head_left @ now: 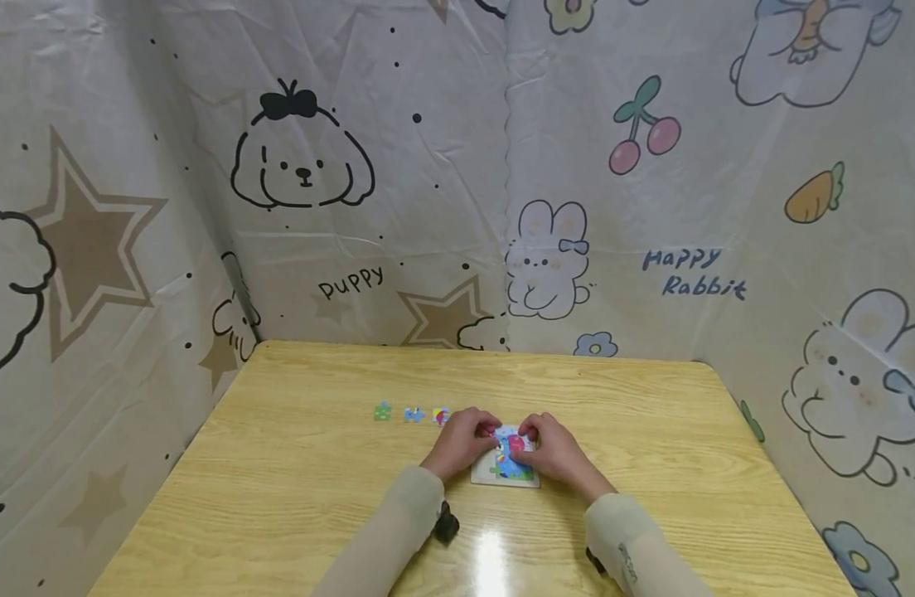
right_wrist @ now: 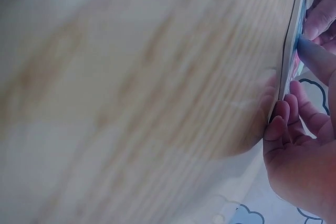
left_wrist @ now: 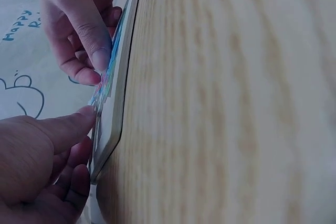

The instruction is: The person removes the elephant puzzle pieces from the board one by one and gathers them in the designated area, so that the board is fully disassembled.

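Table (head_left: 301, 481) wood-grained, glossy; cartoon-printed cloth (head_left: 428, 207) around; hands (head_left: 459, 441) gripping puzzle board (head_left: 482, 476).

Cartoon-print cloth (head_left: 442, 224); wooden table (head_left: 278, 464) (glossy)

Pale cloth (head_left: 442, 224) printed with rabbits (head_left: 549, 286), cherries (head_left: 625, 157), stars (head_left: 94, 249) and a puppy (head_left: 302, 186) hangs behind a wooden table (head_left: 278, 481)

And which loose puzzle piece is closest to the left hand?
The rightmost piece, with red and yellow, beside the left hand; the blue piece and green piece lie farther.
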`<state>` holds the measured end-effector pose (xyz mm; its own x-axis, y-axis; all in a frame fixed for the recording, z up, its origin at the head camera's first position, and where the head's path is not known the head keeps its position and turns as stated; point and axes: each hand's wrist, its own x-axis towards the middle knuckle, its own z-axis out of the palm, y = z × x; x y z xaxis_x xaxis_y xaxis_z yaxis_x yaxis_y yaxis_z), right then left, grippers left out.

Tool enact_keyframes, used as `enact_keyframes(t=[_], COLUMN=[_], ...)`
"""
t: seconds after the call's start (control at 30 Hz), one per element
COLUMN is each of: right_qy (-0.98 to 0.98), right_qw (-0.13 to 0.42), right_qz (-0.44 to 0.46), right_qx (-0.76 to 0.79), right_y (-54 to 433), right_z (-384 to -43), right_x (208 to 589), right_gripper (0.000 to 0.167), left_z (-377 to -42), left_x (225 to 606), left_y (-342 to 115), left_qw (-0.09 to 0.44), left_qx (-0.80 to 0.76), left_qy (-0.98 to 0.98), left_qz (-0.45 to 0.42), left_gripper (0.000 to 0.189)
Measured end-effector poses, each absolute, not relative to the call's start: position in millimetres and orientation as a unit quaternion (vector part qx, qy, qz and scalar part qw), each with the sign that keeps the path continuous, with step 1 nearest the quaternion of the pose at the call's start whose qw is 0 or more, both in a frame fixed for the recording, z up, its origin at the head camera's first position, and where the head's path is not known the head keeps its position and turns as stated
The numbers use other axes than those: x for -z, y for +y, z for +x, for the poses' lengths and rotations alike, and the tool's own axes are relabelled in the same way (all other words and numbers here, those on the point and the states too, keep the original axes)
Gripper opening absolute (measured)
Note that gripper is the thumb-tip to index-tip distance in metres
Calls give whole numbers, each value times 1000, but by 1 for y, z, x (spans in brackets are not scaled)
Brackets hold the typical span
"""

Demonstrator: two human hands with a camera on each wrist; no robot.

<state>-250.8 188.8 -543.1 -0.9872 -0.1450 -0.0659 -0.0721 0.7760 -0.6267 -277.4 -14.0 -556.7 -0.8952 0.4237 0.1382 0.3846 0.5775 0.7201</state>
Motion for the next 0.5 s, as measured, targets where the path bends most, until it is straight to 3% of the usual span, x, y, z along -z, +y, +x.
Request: enact_keyframes(t=[0.5], right_qy=[941], right_qw=[57], right_qz=[-51], right_qx=[329], right_y=[189], right_z=[-251], right_x=[543], right_gripper=[34], left_z=[-281], left_x=[553], left_y=[-23], left_qw=[40], left_qx=[-426], left_qy=[875], left_qz=[229], left_gripper=[24])
